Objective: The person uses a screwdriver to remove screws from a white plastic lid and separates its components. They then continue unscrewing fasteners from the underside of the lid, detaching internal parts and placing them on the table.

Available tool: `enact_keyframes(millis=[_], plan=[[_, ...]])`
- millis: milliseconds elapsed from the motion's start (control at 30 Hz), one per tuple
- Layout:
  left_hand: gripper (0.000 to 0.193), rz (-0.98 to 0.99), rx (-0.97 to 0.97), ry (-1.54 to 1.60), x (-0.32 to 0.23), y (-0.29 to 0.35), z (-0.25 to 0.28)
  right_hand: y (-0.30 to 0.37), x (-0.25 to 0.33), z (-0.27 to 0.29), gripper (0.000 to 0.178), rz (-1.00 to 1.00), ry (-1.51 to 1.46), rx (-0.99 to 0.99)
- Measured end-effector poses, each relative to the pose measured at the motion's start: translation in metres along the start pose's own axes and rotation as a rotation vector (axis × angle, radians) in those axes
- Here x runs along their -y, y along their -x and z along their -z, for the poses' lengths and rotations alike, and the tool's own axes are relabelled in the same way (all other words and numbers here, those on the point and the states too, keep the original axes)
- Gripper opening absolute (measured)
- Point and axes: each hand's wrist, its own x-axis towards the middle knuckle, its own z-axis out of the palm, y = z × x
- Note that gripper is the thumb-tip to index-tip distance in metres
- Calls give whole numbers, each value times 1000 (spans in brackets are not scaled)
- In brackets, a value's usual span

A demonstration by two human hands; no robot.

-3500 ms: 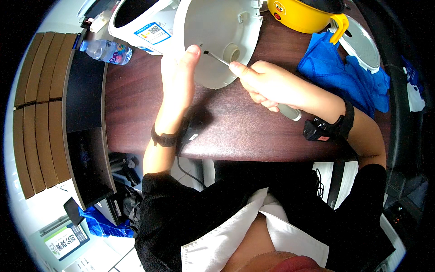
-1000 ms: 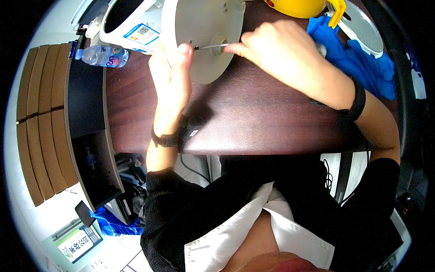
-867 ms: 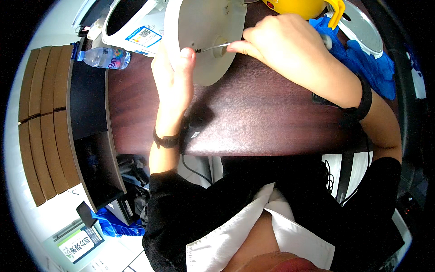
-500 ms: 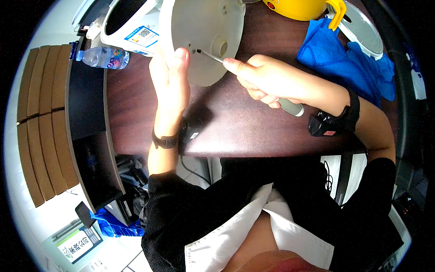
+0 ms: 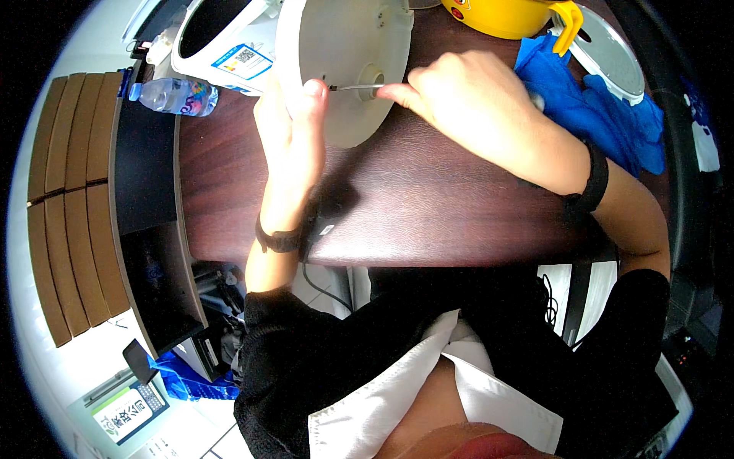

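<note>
A white round plastic housing [image 5: 352, 122] is tilted on its side at the far part of the table, its hollow inside facing right. My left hand [image 5: 294, 138] grips its near left edge, the thumb pressed along the rim. In my right hand [image 5: 478, 99] is a screwdriver [image 5: 355, 87], its thin metal shaft nearly level. The dark tip meets the inner wall by a small hole or screw, close to my left thumb. My fingers hide most of the screwdriver's handle. A round raised boss sits on the inner wall just behind the shaft.
White appliance part [image 5: 222, 57] with a blue-edged label stands at the far left, beside a water bottle [image 5: 180, 97]. Far right are a yellow pot [image 5: 501, 19], a blue cloth [image 5: 581, 111] and a lid [image 5: 608, 57]. A dark cable [image 5: 325, 287] hangs off the table's front edge.
My right hand has turned over and moved up and right, bringing the screwdriver from a slant to nearly level. Its tip stays at about the same spot. My left hand still grips the housing.
</note>
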Motion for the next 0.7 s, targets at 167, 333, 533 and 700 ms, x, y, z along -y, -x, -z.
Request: enact_keyframes(millis=[167,333,533,700], plan=[[40,-18,-7,18,0,-3,1,-10,-13,9,45,129,159,-159],[35,31,-34,41,12,-2,3,0,-10,2,57,-403,-733,263],[33,-48,-31,42,2,-1,0,-2,4,-2,60,-595,-1041,582],[35,-53,-7,24,6,0,3,-3,10,-2,61,-592,-1028,630]])
